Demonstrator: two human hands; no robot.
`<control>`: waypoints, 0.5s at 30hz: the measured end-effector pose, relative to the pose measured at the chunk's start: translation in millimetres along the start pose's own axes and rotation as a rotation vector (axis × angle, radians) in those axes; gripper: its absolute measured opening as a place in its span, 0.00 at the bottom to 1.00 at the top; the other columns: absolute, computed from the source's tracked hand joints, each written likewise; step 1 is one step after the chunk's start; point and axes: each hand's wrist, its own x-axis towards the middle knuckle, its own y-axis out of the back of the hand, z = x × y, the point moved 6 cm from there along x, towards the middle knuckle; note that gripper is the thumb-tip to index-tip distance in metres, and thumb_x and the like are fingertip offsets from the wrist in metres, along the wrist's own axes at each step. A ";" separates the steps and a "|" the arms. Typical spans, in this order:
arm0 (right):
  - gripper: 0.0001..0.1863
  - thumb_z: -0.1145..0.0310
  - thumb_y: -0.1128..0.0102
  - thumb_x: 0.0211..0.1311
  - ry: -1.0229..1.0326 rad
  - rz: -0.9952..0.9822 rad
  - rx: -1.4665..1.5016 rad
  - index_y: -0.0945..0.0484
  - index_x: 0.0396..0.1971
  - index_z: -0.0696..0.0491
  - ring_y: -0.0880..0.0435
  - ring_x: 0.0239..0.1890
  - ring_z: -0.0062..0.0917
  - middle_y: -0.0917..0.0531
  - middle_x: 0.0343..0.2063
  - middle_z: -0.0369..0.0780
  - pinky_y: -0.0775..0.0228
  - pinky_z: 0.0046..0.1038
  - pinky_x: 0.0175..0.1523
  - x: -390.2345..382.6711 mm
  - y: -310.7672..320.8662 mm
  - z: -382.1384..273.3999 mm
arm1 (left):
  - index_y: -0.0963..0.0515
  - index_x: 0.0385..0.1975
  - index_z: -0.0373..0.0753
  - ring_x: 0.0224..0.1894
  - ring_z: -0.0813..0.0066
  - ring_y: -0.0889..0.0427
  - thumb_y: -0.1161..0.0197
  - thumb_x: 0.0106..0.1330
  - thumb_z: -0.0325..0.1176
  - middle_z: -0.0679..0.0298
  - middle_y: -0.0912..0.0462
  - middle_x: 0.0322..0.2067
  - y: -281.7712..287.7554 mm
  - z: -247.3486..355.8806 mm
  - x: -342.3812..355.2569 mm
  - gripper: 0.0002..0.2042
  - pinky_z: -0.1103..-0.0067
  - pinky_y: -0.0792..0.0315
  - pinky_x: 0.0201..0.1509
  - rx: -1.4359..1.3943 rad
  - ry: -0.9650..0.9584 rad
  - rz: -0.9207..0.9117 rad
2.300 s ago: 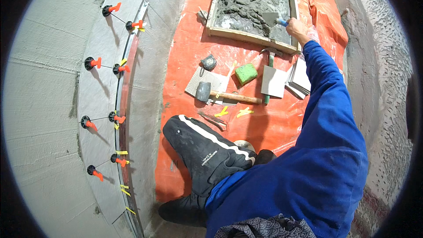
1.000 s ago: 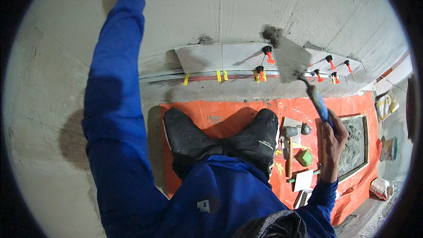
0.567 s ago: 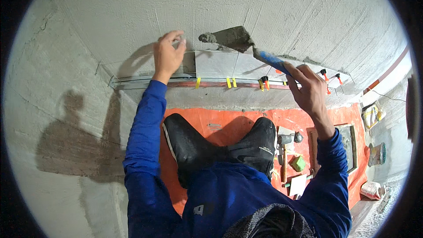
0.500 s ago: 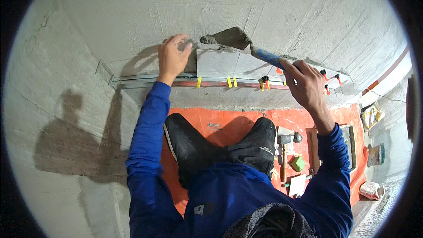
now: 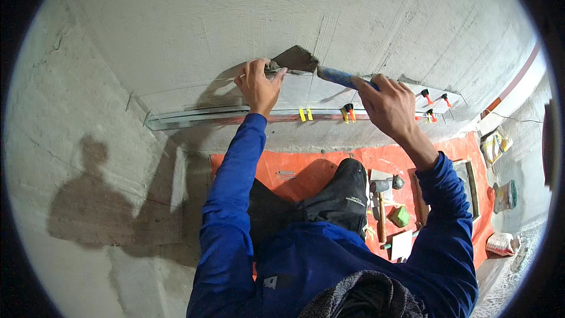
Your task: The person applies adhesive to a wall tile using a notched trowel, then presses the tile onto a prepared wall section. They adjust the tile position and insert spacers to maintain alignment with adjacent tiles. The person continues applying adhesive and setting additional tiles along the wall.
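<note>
My right hand (image 5: 388, 106) grips the blue handle of a trowel (image 5: 297, 59), its blade held against the plastered wall just above a row of pale grey tiles (image 5: 329, 85). Dark mortar (image 5: 273, 66) sits around the blade's tip. My left hand (image 5: 259, 88) is beside that tip, fingers bent and apart, touching at the mortar along the tiles' upper edge; what lies right under the fingertips is partly hidden. Red-and-black levelling clips (image 5: 428, 97) and yellow tape strips (image 5: 301, 115) stand out along the tiles, above a long metal strip (image 5: 206, 119).
An orange sheet (image 5: 294, 176) lies around my dark-trousered legs. On it at right are a rubber mallet (image 5: 379, 186), green sponge (image 5: 400, 218), white tile (image 5: 401, 244) and wooden-framed mortar tray (image 5: 469, 185). A bucket (image 5: 504, 197) and bags (image 5: 496, 148) stand beyond.
I have turned from the mortar tray to the wall, bringing the loaded trowel across. My left hand has come down and rightward to the blade's tip; the trowel has dropped slightly since half a second ago.
</note>
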 end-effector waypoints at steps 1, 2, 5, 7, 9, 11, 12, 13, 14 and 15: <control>0.18 0.66 0.40 0.59 0.001 -0.012 -0.004 0.22 0.51 0.40 0.18 0.28 0.30 0.23 0.27 0.37 0.27 0.34 0.32 -0.5 -0.2 -0.6 | 0.21 0.40 0.48 0.54 0.58 0.28 0.24 0.50 0.46 0.65 0.22 0.44 -1.8 0.2 -0.6 0.20 0.54 0.40 0.57 0.003 0.001 0.022; 0.18 0.66 0.40 0.59 -0.004 -0.022 -0.004 0.22 0.51 0.40 0.18 0.29 0.30 0.23 0.27 0.37 0.27 0.34 0.32 -0.9 -0.4 -1.1 | 0.21 0.40 0.48 0.54 0.58 0.28 0.24 0.51 0.46 0.65 0.21 0.44 -3.6 -0.7 -1.4 0.19 0.53 0.41 0.58 0.013 0.013 0.026; 0.19 0.66 0.40 0.58 -0.014 -0.040 0.001 0.22 0.51 0.40 0.18 0.29 0.30 0.23 0.27 0.38 0.26 0.34 0.33 -1.1 -0.3 -0.8 | 0.20 0.39 0.48 0.54 0.58 0.28 0.26 0.54 0.45 0.65 0.21 0.44 -6.1 -1.8 -2.6 0.16 0.52 0.42 0.58 -0.001 0.022 0.026; 0.20 0.66 0.39 0.57 -0.007 -0.041 0.018 0.22 0.51 0.40 0.18 0.30 0.30 0.22 0.27 0.38 0.26 0.34 0.33 -0.3 -0.1 -0.4 | 0.20 0.38 0.49 0.52 0.60 0.28 0.28 0.55 0.45 0.67 0.20 0.43 -5.8 0.9 -3.5 0.14 0.54 0.43 0.57 0.032 -0.009 0.033; 0.17 0.66 0.38 0.58 0.033 0.036 -0.004 0.19 0.49 0.41 0.21 0.25 0.26 0.25 0.25 0.35 0.29 0.32 0.28 1.0 4.4 -1.5 | 0.19 0.38 0.50 0.51 0.61 0.28 0.29 0.57 0.44 0.69 0.20 0.43 -6.8 2.4 -4.3 0.13 0.55 0.43 0.57 0.064 -0.012 0.021; 0.15 0.65 0.37 0.59 0.053 0.078 -0.021 0.18 0.47 0.41 0.22 0.22 0.25 0.26 0.24 0.34 0.31 0.30 0.25 1.2 7.3 -1.9 | 0.19 0.38 0.51 0.52 0.62 0.28 0.30 0.58 0.44 0.69 0.20 0.44 -8.8 2.5 -4.8 0.12 0.55 0.44 0.58 0.097 -0.004 0.001; 0.15 0.65 0.37 0.59 0.051 0.078 -0.030 0.18 0.47 0.41 0.22 0.23 0.24 0.26 0.24 0.34 0.31 0.30 0.26 0.8 8.1 -1.3 | 0.19 0.38 0.51 0.52 0.62 0.28 0.30 0.58 0.44 0.70 0.20 0.44 -9.9 2.5 -5.1 0.11 0.56 0.45 0.58 0.098 -0.005 -0.009; 0.15 0.65 0.37 0.59 0.047 0.077 -0.039 0.18 0.47 0.41 0.22 0.23 0.24 0.25 0.24 0.34 0.30 0.30 0.26 0.2 8.8 -0.9 | 0.19 0.38 0.51 0.52 0.62 0.29 0.30 0.58 0.44 0.70 0.21 0.44 -10.7 2.6 -5.1 0.11 0.56 0.45 0.58 0.108 -0.013 -0.009; 0.17 0.66 0.38 0.58 0.020 0.034 -0.037 0.19 0.49 0.40 0.21 0.25 0.27 0.25 0.25 0.35 0.29 0.31 0.29 -1.0 7.9 1.2 | 0.19 0.38 0.51 0.53 0.63 0.29 0.30 0.58 0.44 0.70 0.21 0.44 -12.7 1.8 -5.0 0.11 0.57 0.46 0.58 0.122 -0.010 -0.031; 0.19 0.67 0.39 0.57 -0.007 -0.009 -0.036 0.21 0.51 0.39 0.19 0.28 0.29 0.24 0.26 0.37 0.27 0.32 0.31 -3.8 8.0 3.8 | 0.19 0.39 0.51 0.53 0.63 0.29 0.30 0.58 0.44 0.70 0.21 0.44 -12.4 2.0 -5.1 0.11 0.57 0.46 0.58 0.105 -0.023 -0.013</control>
